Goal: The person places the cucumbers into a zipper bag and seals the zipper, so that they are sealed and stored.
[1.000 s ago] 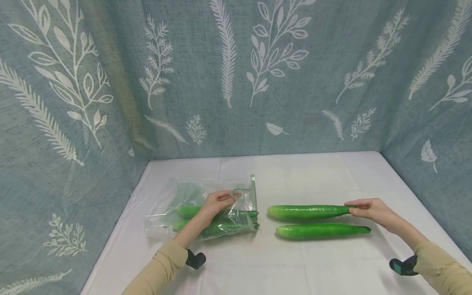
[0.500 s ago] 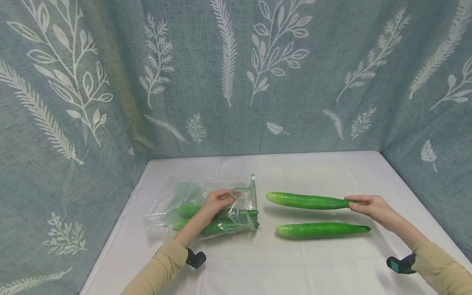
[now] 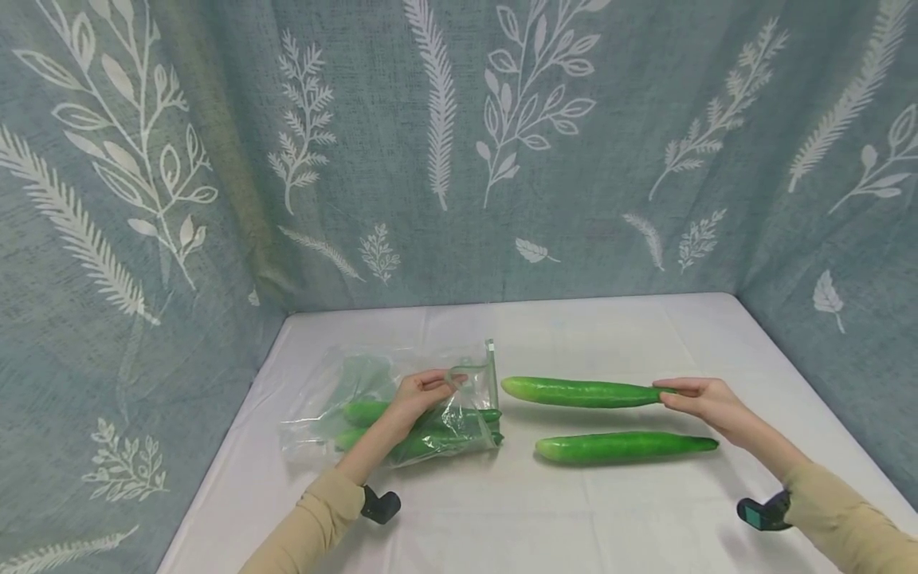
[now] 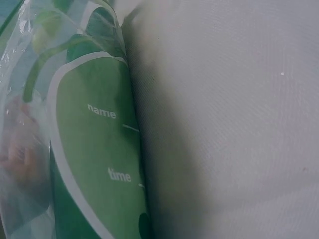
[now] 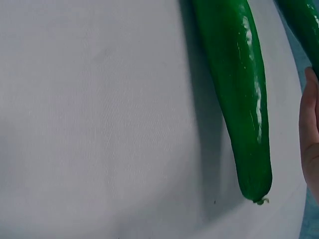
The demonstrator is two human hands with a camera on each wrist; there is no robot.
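Observation:
In the head view my left hand (image 3: pixel 423 396) pinches the upper edge of a clear zip bag (image 3: pixel 308 434) near its open right end. Inside the bag lie two cucumbers, one (image 3: pixel 367 411) behind the other, partly covered by my forearm. My right hand (image 3: pixel 713 401) pinches the thin right end of a third cucumber (image 3: pixel 581 392), held above the cloth with its pale end close to the bag's mouth. A fourth cucumber (image 3: pixel 624 447) rests on the table in front of it. The left wrist view shows the bag's green printed label (image 4: pixel 99 129).
A white cloth covers the table (image 3: pixel 545 518). Blue-green curtains (image 3: pixel 402 159) with white leaf patterns stand behind it and at both sides. A dark device is strapped at each wrist.
My right hand has raised the third cucumber off the cloth, then moved it left toward the bag. The left hand keeps its hold on the bag in the same place.

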